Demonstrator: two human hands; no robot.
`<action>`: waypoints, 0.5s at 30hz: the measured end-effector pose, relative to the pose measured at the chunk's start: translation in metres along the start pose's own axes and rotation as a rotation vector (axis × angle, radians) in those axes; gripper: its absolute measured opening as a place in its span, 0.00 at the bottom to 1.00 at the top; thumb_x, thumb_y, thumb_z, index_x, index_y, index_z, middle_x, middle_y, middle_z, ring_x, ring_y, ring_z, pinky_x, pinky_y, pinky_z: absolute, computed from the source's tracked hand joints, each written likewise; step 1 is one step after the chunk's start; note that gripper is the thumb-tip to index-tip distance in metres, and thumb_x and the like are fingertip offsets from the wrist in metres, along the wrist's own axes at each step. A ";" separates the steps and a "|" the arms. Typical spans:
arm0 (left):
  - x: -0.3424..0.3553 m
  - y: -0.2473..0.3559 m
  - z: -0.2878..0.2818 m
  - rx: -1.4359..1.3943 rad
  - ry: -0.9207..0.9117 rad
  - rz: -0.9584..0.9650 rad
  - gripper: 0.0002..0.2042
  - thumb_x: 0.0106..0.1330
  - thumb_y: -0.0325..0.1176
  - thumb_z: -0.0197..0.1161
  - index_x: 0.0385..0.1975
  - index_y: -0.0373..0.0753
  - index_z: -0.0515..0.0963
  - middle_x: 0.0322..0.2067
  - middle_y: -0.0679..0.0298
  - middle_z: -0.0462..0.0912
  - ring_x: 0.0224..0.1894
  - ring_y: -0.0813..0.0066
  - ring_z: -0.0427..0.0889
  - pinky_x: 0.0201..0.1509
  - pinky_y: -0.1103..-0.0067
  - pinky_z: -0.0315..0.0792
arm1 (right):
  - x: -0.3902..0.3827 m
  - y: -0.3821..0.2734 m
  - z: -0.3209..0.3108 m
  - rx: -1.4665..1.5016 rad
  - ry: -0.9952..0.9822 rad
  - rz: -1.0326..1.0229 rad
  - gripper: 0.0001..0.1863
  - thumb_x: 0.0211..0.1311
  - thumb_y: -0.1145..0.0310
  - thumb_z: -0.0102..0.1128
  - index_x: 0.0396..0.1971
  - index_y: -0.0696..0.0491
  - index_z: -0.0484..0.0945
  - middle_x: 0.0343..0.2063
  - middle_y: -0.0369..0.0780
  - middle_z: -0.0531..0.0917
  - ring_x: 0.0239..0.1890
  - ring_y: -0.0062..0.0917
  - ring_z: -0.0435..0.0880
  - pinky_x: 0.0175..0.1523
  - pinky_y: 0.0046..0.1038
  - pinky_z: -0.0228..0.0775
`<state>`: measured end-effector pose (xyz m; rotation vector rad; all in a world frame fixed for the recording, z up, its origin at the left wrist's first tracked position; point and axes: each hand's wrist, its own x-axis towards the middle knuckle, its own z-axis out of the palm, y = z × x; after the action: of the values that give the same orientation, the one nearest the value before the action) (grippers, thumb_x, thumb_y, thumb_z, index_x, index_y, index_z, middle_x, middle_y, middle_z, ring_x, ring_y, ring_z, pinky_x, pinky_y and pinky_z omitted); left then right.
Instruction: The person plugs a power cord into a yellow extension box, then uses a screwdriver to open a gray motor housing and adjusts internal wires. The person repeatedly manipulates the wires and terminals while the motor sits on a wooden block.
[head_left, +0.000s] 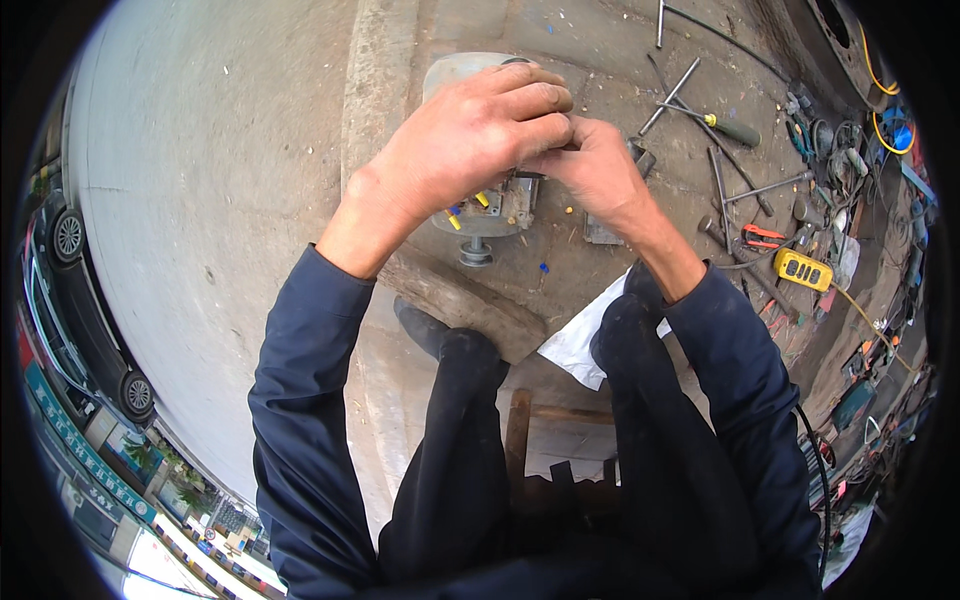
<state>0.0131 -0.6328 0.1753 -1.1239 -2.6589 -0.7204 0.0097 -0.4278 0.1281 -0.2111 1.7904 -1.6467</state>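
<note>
My left hand [490, 120] reaches over a grey motor-like machine part on the ground, fingers curled. Beside it my right hand [598, 168] comes in, its fingers bent in against the left fingertips. Both hands are closed, and whatever is between the fingers is hidden behind them. Below the hands shows the dusty metal machine part [520, 200], with yellow and blue wire connectors [482, 199] on its near side. A small grooved metal pulley [476, 251] sticks out toward me. The part's rounded pale grey edge [450, 72] shows beyond my left hand.
On the right lie crossed metal T-wrenches [670, 95], a screwdriver [735, 130], red-handled pliers [765, 237] and a yellow power strip [803, 270]. A wooden beam [460, 300] and white cloth [585, 335] lie near my feet. A dark car [85, 300] stands far left.
</note>
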 end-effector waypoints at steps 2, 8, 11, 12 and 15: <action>0.003 0.003 0.004 -0.024 0.024 0.015 0.15 0.50 0.22 0.71 0.39 0.41 0.83 0.57 0.62 0.83 0.63 0.57 0.81 0.62 0.67 0.81 | -0.011 0.006 0.011 0.092 0.146 -0.002 0.16 0.69 0.67 0.72 0.48 0.63 0.86 0.41 0.39 0.90 0.44 0.18 0.85 0.52 0.25 0.78; 0.007 0.001 0.028 -0.156 -0.014 -0.080 0.17 0.48 0.20 0.72 0.40 0.41 0.83 0.53 0.60 0.83 0.54 0.55 0.83 0.52 0.64 0.81 | -0.031 0.020 0.040 0.288 0.421 0.008 0.12 0.71 0.67 0.71 0.45 0.61 0.87 0.38 0.35 0.88 0.40 0.16 0.82 0.49 0.22 0.75; 0.002 -0.002 0.037 -0.228 -0.134 -0.186 0.16 0.50 0.19 0.72 0.41 0.40 0.84 0.47 0.59 0.84 0.49 0.55 0.85 0.50 0.63 0.81 | -0.028 0.022 0.032 0.201 0.404 0.246 0.12 0.70 0.66 0.70 0.41 0.62 0.87 0.35 0.34 0.87 0.38 0.16 0.80 0.47 0.23 0.72; 0.000 -0.002 0.039 -0.228 -0.217 -0.251 0.16 0.51 0.19 0.71 0.41 0.39 0.84 0.45 0.59 0.84 0.47 0.55 0.85 0.49 0.62 0.81 | -0.025 0.023 0.030 0.226 0.382 0.270 0.13 0.69 0.65 0.70 0.40 0.62 0.87 0.34 0.34 0.86 0.37 0.17 0.79 0.46 0.23 0.72; -0.014 0.003 0.032 -0.214 0.018 -0.277 0.14 0.56 0.19 0.71 0.43 0.38 0.85 0.42 0.58 0.85 0.44 0.54 0.86 0.47 0.62 0.81 | -0.015 0.024 0.021 0.230 0.324 0.330 0.13 0.68 0.64 0.70 0.35 0.61 0.87 0.30 0.34 0.85 0.35 0.17 0.77 0.44 0.25 0.69</action>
<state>0.0259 -0.6245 0.1441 -0.7918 -2.8060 -1.0799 0.0410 -0.4320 0.1123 0.4553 1.7282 -1.6917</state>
